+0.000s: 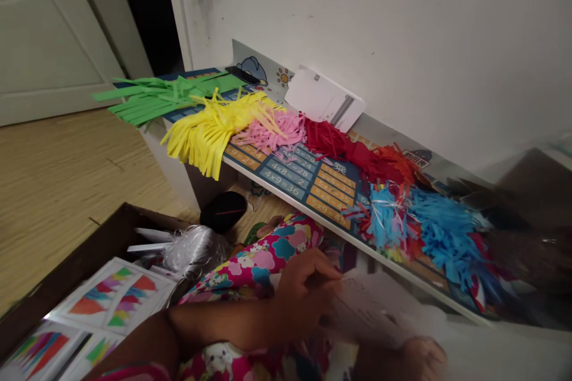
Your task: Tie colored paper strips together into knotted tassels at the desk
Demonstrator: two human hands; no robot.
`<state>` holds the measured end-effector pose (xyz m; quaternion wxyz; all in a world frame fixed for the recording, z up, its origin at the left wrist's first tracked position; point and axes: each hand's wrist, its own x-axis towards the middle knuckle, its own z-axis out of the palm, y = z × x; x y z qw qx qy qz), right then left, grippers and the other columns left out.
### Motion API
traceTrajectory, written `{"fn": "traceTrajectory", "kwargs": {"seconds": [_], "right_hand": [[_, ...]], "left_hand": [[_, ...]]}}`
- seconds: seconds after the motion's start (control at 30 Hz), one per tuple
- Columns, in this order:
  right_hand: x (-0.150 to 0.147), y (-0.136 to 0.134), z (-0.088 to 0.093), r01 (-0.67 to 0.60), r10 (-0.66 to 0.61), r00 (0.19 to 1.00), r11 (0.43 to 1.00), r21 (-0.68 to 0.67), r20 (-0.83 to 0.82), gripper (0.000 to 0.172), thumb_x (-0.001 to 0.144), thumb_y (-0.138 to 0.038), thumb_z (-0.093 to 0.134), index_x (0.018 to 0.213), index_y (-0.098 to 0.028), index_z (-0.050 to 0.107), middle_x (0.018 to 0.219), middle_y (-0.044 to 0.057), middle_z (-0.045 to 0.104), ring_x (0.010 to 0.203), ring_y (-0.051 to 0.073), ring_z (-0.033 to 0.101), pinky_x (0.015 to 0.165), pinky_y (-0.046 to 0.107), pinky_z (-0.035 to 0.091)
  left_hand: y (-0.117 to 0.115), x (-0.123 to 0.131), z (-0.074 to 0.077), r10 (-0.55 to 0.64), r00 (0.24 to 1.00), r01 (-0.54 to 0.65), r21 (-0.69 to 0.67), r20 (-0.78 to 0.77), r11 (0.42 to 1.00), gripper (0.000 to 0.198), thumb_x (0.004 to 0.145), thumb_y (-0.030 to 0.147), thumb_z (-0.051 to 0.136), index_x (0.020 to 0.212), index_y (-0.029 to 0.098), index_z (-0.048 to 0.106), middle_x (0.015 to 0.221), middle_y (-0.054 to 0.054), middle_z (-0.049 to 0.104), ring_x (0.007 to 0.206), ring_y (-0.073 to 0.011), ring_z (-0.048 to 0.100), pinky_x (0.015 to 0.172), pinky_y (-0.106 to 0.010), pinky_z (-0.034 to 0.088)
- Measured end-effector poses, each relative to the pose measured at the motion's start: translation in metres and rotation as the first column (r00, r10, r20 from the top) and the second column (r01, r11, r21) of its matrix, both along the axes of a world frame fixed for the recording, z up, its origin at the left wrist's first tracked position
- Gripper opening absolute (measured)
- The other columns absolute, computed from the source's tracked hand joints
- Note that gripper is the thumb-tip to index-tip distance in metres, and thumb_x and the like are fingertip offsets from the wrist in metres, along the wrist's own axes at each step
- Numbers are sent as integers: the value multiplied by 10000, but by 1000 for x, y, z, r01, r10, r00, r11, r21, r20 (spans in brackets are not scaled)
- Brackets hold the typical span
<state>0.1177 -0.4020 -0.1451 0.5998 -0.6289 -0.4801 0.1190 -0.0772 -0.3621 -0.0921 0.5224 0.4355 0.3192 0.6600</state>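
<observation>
My left hand (306, 292) grips the edge of a blurred white paper sheet (375, 315) above my floral-clothed lap (250, 262). My right hand (422, 360) sits low at the sheet's lower edge, partly cut off by the frame, and its grip is unclear. Just beyond the sheet, a low table with a printed multiplication-table mat (290, 175) carries strips of fringed paper: green (165, 95), yellow (214, 131), pink (268, 134), red (339, 149), and blue (447, 238).
At lower left, a cardboard box (89, 250) holds cards with colourful fringe patterns (116, 294) and crinkled silver plastic (194, 250). A black round object (223, 211) lies by the table. White cards (324, 98) and a black phone (242, 75) rest against the wall (357, 24).
</observation>
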Motion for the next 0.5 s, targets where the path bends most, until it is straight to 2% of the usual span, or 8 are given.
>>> {"fn": "traceTrajectory", "kwargs": {"seconds": [0.07,0.13,0.2,0.3,0.37,0.43,0.5], "right_hand": [[6,-4,2,36,-36,999,999,-10,28,264,716,-441,743,745,-279,537,688,42,586,774,302,631,590,409,512],[13,-8,3,71,-68,996,996,-48,62,268,688,-389,778,727,-272,541,680,54,589,799,323,632,620,428,519],[16,-12,3,78,-70,993,993,-84,93,250,705,-383,768,709,-264,549,666,69,592,804,343,634,626,447,521],[14,-12,1,-23,31,992,997,-69,119,216,734,-413,745,706,-265,591,662,89,610,768,356,636,622,482,524],[8,-10,0,-71,75,986,997,-26,151,205,725,-449,748,759,-281,636,683,93,627,759,356,640,631,497,528],[2,-9,0,-56,54,984,998,8,173,242,729,-501,728,836,-291,672,709,98,641,782,365,646,642,500,525],[-1,-10,0,-13,6,985,999,39,170,291,776,-548,662,903,-287,686,753,111,661,833,376,649,662,497,517]], "left_hand": [[2,-7,4,-120,992,122,-86,27,989,301,820,431,744,999,189,743,800,-25,666,694,-136,582,644,-243,455],[5,-15,8,-221,975,219,-99,-7,971,337,822,445,736,1057,205,757,840,-31,673,727,-144,594,668,-252,470],[7,-22,11,-276,958,272,-56,-75,961,297,836,467,721,953,202,787,853,-44,678,762,-152,608,694,-259,479],[8,-30,14,-287,953,289,10,-99,957,314,826,504,737,831,193,783,823,-46,679,739,-144,619,665,-246,485],[6,-32,15,-235,964,246,82,-126,966,294,838,477,742,798,187,770,797,-41,678,706,-132,622,635,-232,486],[4,-34,17,-98,974,145,230,-206,962,235,897,405,696,823,193,764,784,-35,679,708,-127,628,651,-235,495],[2,-36,20,98,954,34,426,-285,904,185,955,328,628,899,203,754,786,-30,686,741,-132,639,716,-265,504]]}}
